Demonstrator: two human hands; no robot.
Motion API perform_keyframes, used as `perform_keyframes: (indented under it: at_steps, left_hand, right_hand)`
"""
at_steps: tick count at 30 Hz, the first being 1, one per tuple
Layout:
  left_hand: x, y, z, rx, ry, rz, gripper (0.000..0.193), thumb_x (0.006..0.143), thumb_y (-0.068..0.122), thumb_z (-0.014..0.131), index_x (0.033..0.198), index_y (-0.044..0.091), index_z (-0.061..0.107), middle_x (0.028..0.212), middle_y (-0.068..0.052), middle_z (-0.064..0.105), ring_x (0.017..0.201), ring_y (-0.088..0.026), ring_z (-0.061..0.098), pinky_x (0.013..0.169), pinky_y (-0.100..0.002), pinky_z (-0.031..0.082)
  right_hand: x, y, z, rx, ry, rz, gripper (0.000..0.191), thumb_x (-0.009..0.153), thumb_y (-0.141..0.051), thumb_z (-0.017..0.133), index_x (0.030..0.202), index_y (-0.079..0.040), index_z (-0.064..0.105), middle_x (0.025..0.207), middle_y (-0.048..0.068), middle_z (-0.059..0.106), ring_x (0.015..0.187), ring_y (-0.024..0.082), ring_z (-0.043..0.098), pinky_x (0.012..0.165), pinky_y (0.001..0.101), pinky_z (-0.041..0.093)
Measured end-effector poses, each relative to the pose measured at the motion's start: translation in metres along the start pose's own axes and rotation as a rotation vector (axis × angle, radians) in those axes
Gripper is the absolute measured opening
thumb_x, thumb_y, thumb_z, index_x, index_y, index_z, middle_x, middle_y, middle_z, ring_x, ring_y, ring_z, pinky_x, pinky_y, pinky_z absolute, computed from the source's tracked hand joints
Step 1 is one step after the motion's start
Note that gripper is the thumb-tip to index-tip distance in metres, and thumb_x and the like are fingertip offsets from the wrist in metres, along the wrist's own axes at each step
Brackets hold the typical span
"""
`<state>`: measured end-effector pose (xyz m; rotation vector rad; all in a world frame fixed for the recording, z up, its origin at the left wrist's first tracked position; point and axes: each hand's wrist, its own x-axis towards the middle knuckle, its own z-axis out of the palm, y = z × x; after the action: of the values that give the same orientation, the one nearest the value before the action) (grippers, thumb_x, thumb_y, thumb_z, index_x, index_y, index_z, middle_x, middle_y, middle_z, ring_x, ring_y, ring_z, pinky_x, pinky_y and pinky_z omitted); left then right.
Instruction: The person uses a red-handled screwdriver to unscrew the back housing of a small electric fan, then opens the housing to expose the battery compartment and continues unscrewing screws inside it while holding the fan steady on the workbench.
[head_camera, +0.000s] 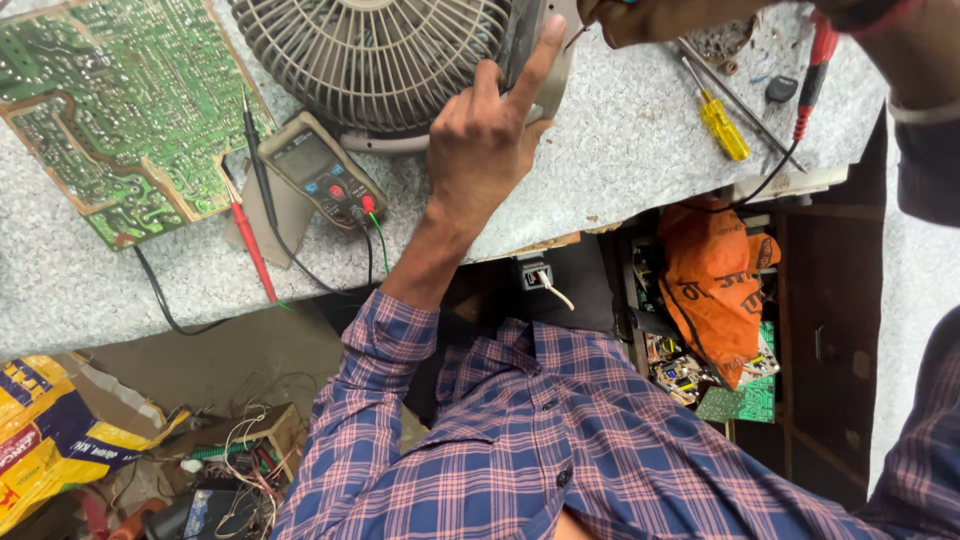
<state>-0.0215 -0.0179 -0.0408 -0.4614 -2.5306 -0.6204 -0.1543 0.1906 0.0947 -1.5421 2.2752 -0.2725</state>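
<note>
Grey speckled bench (620, 160): a stone-like top by which the work is carried; its near edge runs across the middle of the view, with a plaid-sleeved arm reaching over it.
Fan (385, 60): a small beige unit with a ribbed round grille, set at the far edge of the bench near its middle, lying tilted, its side housing turned toward the right.
Left hand (490, 140): pressed against the fan's right side, fingers half-curled round the housing, index finger stretched upward along its edge; the fan is steadied by it.
Right hand (665, 18): seen only partly at the top edge, closed round a thin metal tool whose tip is aimed at the fan's housing; the grip itself is cut off by the frame.
Step in hand: judged to be work on the fan's side casing, held firm while a tool is applied.
Next move: a steady hold and a well-seated tip are called for.
Nearby: a multimeter (320, 175) with red and black probes and a green circuit board (110, 110) toward the left corner; a yellow-handled screwdriver (722, 122) toward the right edge.
</note>
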Motion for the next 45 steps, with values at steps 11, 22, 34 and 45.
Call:
perform_keyframes:
  at_steps: [11,22,34,45]
  left_hand:
    - [0.023,-0.001,-0.018,0.014,-0.081,-0.065,0.090,0.091,0.032,0.081,0.164,0.034,0.027,0.098,-0.010,0.054,0.069,-0.029,0.058,0.066,-0.042,0.053]
    - [0.029,0.004,-0.005,0.077,-0.075,-0.083,0.091,0.091,0.042,0.081,0.163,0.035,0.026,0.093,-0.008,0.056,0.064,-0.022,0.058,0.060,-0.039,0.053]
    - [0.054,0.049,0.028,0.040,-0.068,-0.285,0.101,0.097,0.033,0.076,0.166,0.018,0.004,0.078,-0.017,0.067,0.065,-0.033,0.070,0.054,-0.045,0.056]
    - [0.047,0.040,0.039,-0.040,-0.099,-0.256,0.096,0.102,0.036,0.072,0.159,0.003,0.003,0.075,-0.020,0.072,0.064,-0.036,0.074,0.051,-0.046,0.059]
  right_hand:
    - [-0.033,-0.057,-0.017,-0.231,-0.081,0.316,0.022,0.087,-0.033,0.071,0.102,-0.019,0.077,0.067,0.007,0.069,0.060,0.029,0.067,0.052,0.0422,0.052]
    - [-0.059,-0.009,0.034,0.420,0.883,0.562,0.022,0.113,-0.008,0.080,0.110,0.002,0.060,0.091,0.009,0.070,0.080,0.014,0.068,0.071,0.0238,0.051]
    - [-0.010,-0.031,0.167,0.923,1.458,0.469,0.032,0.113,-0.011,0.059,0.144,-0.005,0.059,0.106,0.007,0.073,0.084,0.009,0.067,0.075,0.0236,0.056]
    - [0.018,-0.064,0.202,0.929,1.436,0.513,0.041,0.108,-0.005,0.057,0.149,-0.005,0.052,0.114,-0.003,0.063,0.099,0.004,0.056,0.087,0.0207,0.049]
